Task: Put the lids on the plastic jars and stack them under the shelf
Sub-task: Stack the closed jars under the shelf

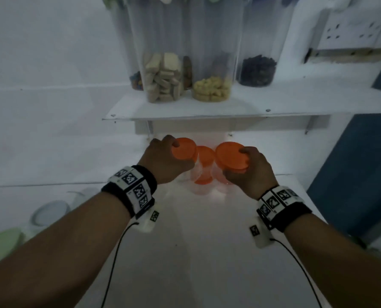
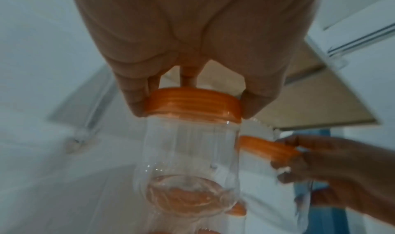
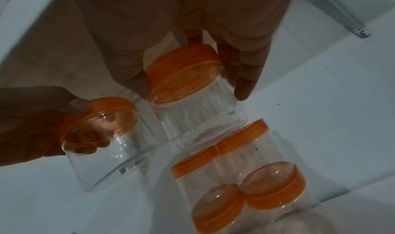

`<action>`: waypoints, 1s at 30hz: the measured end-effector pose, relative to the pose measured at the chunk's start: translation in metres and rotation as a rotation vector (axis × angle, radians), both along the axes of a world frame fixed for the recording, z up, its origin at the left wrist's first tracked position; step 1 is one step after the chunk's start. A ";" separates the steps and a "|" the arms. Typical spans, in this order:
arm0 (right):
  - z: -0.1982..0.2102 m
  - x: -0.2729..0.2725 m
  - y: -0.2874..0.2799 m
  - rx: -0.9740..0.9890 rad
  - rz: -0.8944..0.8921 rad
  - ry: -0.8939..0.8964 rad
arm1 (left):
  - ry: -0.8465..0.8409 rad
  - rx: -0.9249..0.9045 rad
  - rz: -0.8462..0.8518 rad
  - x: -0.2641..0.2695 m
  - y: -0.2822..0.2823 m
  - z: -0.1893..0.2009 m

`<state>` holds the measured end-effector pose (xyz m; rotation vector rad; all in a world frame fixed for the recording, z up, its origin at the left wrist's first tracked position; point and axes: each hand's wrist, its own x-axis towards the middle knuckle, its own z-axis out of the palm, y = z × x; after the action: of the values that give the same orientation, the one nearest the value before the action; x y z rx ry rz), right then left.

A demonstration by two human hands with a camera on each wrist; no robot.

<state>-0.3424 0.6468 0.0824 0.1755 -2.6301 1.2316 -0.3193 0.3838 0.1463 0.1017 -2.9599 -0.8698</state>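
Under the white shelf [image 1: 207, 107], each hand holds a clear plastic jar by its orange lid. My left hand [image 1: 169, 156] grips the lid [image 2: 192, 102] of one jar [image 2: 188, 153] from above. My right hand [image 1: 245, 165] grips the lid [image 3: 183, 68] of a second jar [image 3: 198, 115], which is tilted. Both jars hang just above the counter [image 1: 196, 241]. Between them, a lidded jar [image 1: 204, 154] stands on top of another orange-lidded jar [image 1: 204, 181]. The right wrist view shows several lidded jars [image 3: 241, 153] grouped below my right hand.
Tall clear containers [image 1: 162, 76] of biscuits, yellow snacks and dark pieces stand on the shelf. Pale and green round containers [image 1: 49, 212] sit at the counter's left edge. A blue surface [image 1: 351, 174] borders the counter on the right, and a socket panel [image 1: 353, 30] hangs at upper right.
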 end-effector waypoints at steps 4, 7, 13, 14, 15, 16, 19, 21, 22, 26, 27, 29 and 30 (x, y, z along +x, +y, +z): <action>-0.002 -0.045 0.022 0.009 -0.067 0.006 | -0.005 0.011 0.022 -0.051 0.043 -0.014; -0.003 -0.072 0.026 0.003 -0.060 -0.022 | 0.001 0.033 0.047 -0.076 0.061 -0.020; -0.010 -0.109 0.024 0.025 -0.039 0.022 | 0.083 0.089 0.084 -0.106 0.076 -0.029; -0.010 -0.113 0.023 0.031 -0.038 0.027 | 0.113 0.119 0.085 -0.109 0.078 -0.029; -0.009 -0.115 0.022 0.036 -0.035 0.030 | 0.140 0.148 0.079 -0.109 0.079 -0.028; -0.010 -0.118 0.022 0.036 -0.027 0.030 | 0.158 0.168 0.073 -0.111 0.081 -0.028; -0.015 -0.121 0.020 0.035 -0.019 0.060 | 0.201 0.208 0.058 -0.114 0.082 -0.028; -0.019 -0.120 0.020 0.017 -0.024 0.083 | 0.237 0.226 0.043 -0.115 0.081 -0.031; -0.020 -0.120 0.020 0.004 -0.027 0.090 | 0.246 0.230 0.038 -0.115 0.081 -0.031; -0.021 -0.119 0.017 -0.035 -0.038 0.094 | 0.226 0.229 0.029 -0.112 0.080 -0.032; -0.021 -0.118 0.017 -0.037 -0.038 0.091 | 0.223 0.223 0.028 -0.113 0.079 -0.033; -0.019 -0.114 0.017 -0.043 -0.047 0.101 | 0.203 0.193 0.028 -0.110 0.077 -0.031; -0.017 -0.111 0.017 -0.044 -0.059 0.116 | 0.180 0.165 0.026 -0.107 0.075 -0.030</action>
<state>-0.4535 0.6642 0.0655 0.1557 -2.4888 1.2210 -0.4266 0.4584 0.1168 0.0651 -2.7125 -1.0588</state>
